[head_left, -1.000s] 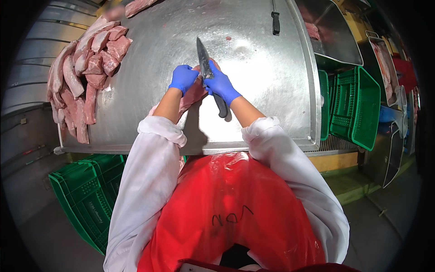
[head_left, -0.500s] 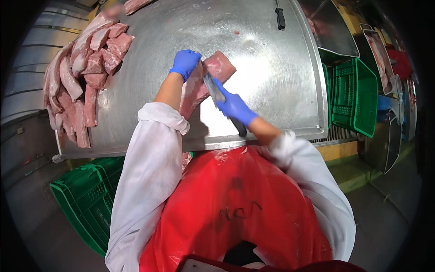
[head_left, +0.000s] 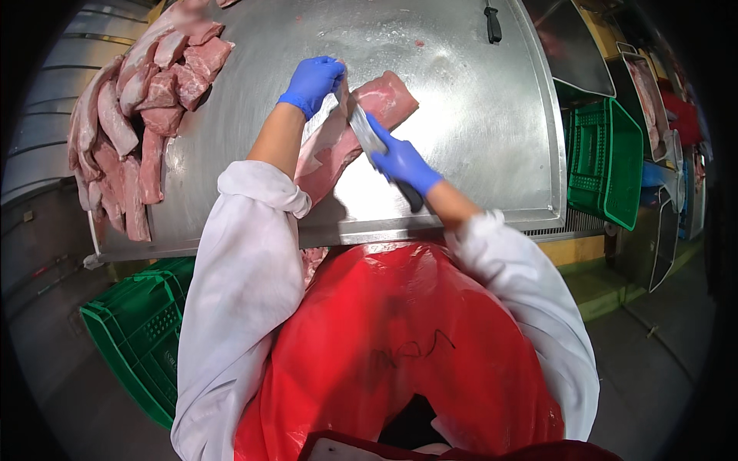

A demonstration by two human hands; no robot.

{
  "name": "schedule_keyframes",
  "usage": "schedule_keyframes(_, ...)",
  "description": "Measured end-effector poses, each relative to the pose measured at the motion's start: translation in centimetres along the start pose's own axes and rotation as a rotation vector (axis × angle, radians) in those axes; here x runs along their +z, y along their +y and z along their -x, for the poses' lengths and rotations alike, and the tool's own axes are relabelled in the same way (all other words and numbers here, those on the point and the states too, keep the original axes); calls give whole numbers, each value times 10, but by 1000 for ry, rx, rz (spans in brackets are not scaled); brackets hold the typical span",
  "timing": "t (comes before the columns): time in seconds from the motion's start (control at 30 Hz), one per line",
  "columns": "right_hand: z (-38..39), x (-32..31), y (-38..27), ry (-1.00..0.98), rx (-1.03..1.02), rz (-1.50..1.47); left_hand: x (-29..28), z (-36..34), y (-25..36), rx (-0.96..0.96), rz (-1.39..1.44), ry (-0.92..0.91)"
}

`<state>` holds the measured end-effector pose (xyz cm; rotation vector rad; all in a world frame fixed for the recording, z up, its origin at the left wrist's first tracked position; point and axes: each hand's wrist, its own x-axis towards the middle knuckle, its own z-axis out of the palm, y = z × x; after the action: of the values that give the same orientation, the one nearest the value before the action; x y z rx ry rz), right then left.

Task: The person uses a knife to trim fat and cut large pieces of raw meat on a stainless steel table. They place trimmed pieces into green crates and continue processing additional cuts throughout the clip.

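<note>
Meat slab [head_left: 361, 123], now turned lengthwise, pinned by left hand [head_left: 314, 81]; right hand [head_left: 401, 161] grips knife [head_left: 367, 138].

- No packages, labels, signs or screens show anywhere in the view; nothing of that kind lies on the steel table [head_left: 477, 115]

A: What lies on the steel table [head_left: 461, 115]?
B: At centre, a long cut of meat [head_left: 361, 127]; the left hand [head_left: 311, 81] rests on its far end, and the right hand [head_left: 401, 163] lays a knife [head_left: 367, 137] across it.

A: And to either side?
B: At left, a pile of meat pieces [head_left: 131, 131] along the table's edge. At the far right, a second knife [head_left: 492, 23]. Beyond the right edge stands a crate [head_left: 611, 161]; another crate [head_left: 142, 330] sits below the table's left corner.
</note>
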<state>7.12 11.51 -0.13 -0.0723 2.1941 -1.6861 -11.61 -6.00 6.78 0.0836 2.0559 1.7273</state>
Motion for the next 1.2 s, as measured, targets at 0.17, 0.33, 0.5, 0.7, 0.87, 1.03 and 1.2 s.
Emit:
schedule_keyframes(0.17,-18,5,-28,6,41,14,-11,7,13,-29,37,36)
schedule_keyframes(0.33,27,20,-8,-19,-47,328,-33,19,20,-36,143,70)
schedule_keyframes(0.5,-32,21,-5,8,-174,175,-41,24,27,31,145,64)
schedule_keyframes(0.7,31,19,-31,-275,126,128,-76,46,33,51,280,64)
schedule_keyframes(0.87,-14,50,-33,-190,50,89,-72,53,50,109,213,100)
schedule_keyframes(1.03,43,49,-16,-285,91,59,-119,69,51,150,278,61)
schedule_keyframes(1.2,-10,66,-40,-246,88,96,-117,81,62,165,299,128)
